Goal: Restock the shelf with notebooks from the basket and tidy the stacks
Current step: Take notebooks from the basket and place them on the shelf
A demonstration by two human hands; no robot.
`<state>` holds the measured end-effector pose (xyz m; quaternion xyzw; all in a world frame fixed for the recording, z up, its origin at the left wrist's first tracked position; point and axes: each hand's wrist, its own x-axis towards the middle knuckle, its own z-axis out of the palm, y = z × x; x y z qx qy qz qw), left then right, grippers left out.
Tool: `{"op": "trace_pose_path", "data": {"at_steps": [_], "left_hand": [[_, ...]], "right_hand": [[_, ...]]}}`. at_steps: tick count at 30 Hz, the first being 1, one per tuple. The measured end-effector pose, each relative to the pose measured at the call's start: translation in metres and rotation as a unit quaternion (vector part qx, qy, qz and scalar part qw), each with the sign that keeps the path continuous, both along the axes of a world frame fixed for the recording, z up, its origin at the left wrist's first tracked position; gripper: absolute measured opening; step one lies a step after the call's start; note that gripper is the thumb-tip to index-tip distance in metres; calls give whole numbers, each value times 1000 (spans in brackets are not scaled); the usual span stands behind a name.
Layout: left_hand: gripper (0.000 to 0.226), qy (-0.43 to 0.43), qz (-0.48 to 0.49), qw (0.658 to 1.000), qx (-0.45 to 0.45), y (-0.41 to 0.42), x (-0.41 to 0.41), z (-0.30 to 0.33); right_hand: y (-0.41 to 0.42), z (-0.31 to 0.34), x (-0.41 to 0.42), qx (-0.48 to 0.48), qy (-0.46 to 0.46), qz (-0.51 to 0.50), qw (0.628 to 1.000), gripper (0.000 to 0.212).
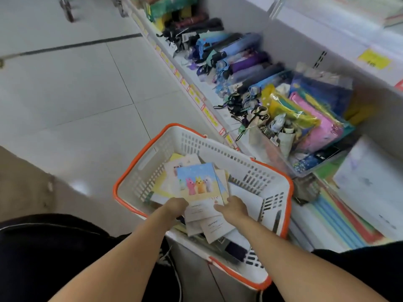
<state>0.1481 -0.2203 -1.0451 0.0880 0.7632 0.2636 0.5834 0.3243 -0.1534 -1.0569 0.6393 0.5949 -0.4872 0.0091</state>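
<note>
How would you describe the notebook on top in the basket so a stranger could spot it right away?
Find the white basket with the orange rim on the floor beside the shelf. Both hands, left hand and right hand, grip the top notebook in it. Unlike the pale notebooks around it, its cover is sky blue with pink, yellow and white rabbits.

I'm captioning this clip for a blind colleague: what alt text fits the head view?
Both hands, left hand and right hand, grip a notebook with cartoon rabbits on its cover, above a white basket with orange rims that holds more notebooks. Beside the basket, a low shelf carries folded umbrellas and colourful packets.
</note>
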Motion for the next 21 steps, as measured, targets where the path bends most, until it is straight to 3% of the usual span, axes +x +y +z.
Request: {"op": "trace_pose_path", "data": {"at_steps": [6, 8, 10, 13, 16, 21], "left_hand": [[13, -23, 79, 997, 13, 4, 2, -10], [28, 7, 63, 998, 25, 3, -1, -10], [30, 44, 46, 998, 29, 3, -7, -8], [25, 38, 102, 992, 56, 0, -14, -6], [28, 35, 181, 978, 97, -2, -20, -9], [26, 71, 235, 959, 144, -2, -24, -1]], "right_hand": [[4, -11, -12, -144, 82, -88, 982, 41], [6, -7, -15, -122, 126, -54, 983, 24], [11, -2, -15, -83, 140, -22, 987, 28], [25, -11, -1, 35, -23, 7, 999, 60], [20, -23, 21, -2, -122, 40, 992, 77], [11, -32, 41, -9, -118, 47, 992, 41]]}}
